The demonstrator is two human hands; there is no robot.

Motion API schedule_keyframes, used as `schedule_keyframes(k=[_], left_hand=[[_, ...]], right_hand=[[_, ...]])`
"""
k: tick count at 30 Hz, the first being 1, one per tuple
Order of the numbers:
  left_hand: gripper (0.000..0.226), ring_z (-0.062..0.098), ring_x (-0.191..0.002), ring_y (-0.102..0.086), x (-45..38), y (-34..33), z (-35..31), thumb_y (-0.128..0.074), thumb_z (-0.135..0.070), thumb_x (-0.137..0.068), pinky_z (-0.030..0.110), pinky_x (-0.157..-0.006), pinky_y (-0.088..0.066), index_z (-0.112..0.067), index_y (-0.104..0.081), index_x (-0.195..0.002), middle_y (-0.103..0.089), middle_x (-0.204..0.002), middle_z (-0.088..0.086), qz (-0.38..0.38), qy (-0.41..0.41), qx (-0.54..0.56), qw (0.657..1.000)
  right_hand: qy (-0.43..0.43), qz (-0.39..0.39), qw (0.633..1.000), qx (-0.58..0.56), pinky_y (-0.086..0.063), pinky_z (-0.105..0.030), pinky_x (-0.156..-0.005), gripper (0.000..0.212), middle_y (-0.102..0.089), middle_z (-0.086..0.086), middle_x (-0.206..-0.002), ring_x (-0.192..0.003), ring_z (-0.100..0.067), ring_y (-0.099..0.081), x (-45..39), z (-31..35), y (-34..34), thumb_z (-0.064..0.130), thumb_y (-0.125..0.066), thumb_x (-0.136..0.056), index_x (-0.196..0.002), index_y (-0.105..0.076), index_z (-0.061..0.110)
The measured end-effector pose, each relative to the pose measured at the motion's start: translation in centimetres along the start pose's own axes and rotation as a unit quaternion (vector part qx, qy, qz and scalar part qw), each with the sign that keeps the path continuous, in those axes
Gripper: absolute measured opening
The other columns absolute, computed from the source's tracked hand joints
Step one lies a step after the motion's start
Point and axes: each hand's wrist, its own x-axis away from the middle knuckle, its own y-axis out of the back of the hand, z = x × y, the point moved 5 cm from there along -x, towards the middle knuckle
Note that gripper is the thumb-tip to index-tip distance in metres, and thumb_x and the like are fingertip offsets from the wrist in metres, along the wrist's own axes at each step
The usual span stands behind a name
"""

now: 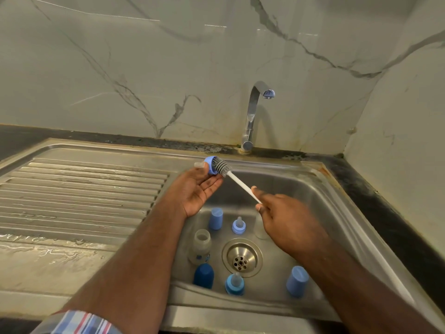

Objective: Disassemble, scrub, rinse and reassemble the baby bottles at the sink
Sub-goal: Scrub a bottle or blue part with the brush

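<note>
blue collar with teat [209, 165] sat pinched in left hand [195, 192] so right hand [283, 219], gripping brush [222, 167], could scrub inside.

Your way down into the sink [301, 186] is open at its far right corner; caps [215, 218], teat collars [238, 225] and a bottle [201, 249] crowd the left and near edges around the drain [241, 257].
</note>
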Motion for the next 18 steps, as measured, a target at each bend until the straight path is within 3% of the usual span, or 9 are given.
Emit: schedule_keyframes(k=[5, 7, 12, 16, 18], left_hand=[[0.012, 0.023, -0.076, -0.075, 0.2, 0.2, -0.1, -0.056, -0.009, -0.100, 0.035, -0.071, -0.064, -0.002, -0.061, -0.110, -0.075, -0.087, 0.015, 0.005, 0.001, -0.016, 1.000], [0.017, 0.024, -0.080, -0.075, 0.2, 0.2, -0.2, -0.058, -0.010, -0.099, 0.038, -0.076, -0.064, -0.002, -0.061, -0.114, -0.074, -0.090, 0.016, 0.011, 0.005, -0.018, 1.000], [0.025, 0.027, -0.088, -0.076, 0.4, 0.1, -0.3, -0.058, -0.010, -0.099, 0.039, -0.077, -0.064, 0.000, -0.060, -0.121, -0.075, -0.099, 0.019, 0.035, 0.007, -0.011, 0.999], [0.016, 0.025, -0.088, -0.074, 0.5, -0.2, -0.4, -0.053, -0.010, -0.103, 0.037, -0.079, -0.064, -0.002, -0.062, -0.113, -0.073, -0.098, 0.016, 0.043, -0.007, -0.026, 0.999], [0.016, 0.025, -0.092, -0.072, 0.5, -0.2, -0.4, -0.052, -0.009, -0.103, 0.038, -0.082, -0.063, -0.003, -0.063, -0.112, -0.072, -0.099, 0.015, 0.043, -0.010, -0.031, 0.999]], right_hand=[[-0.023, 0.028, 0.996, -0.081, -0.054, -0.027, -0.080, 0.043, -0.070, 0.007, -0.117, -0.084, -0.008, -0.064, 0.1, -0.5, 0.2, 0.035, -0.046, -0.104, -0.147, -0.045, 0.040], [-0.015, 0.011, 0.996, -0.086, -0.053, -0.026, -0.074, 0.043, -0.070, 0.008, -0.110, -0.078, -0.007, -0.062, 0.3, -0.4, 0.7, 0.036, -0.046, -0.104, -0.146, -0.045, 0.042], [-0.018, 0.018, 0.999, -0.026, -0.052, -0.033, -0.085, 0.046, -0.066, 0.002, -0.117, -0.090, -0.013, -0.061, 0.1, -0.3, 0.3, 0.036, -0.042, -0.106, -0.151, -0.038, 0.040], [-0.039, 0.070, 0.992, -0.099, -0.045, -0.013, -0.060, 0.041, -0.071, 0.011, -0.112, -0.075, -0.004, -0.063, -0.1, -0.9, 0.0, 0.033, -0.049, -0.103, -0.144, -0.050, 0.040], [-0.040, 0.068, 0.987, -0.141, -0.042, -0.010, -0.051, 0.039, -0.072, 0.013, -0.099, -0.063, -0.001, -0.060, 0.1, -1.4, 0.3, 0.033, -0.052, -0.102, -0.140, -0.054, 0.041]])
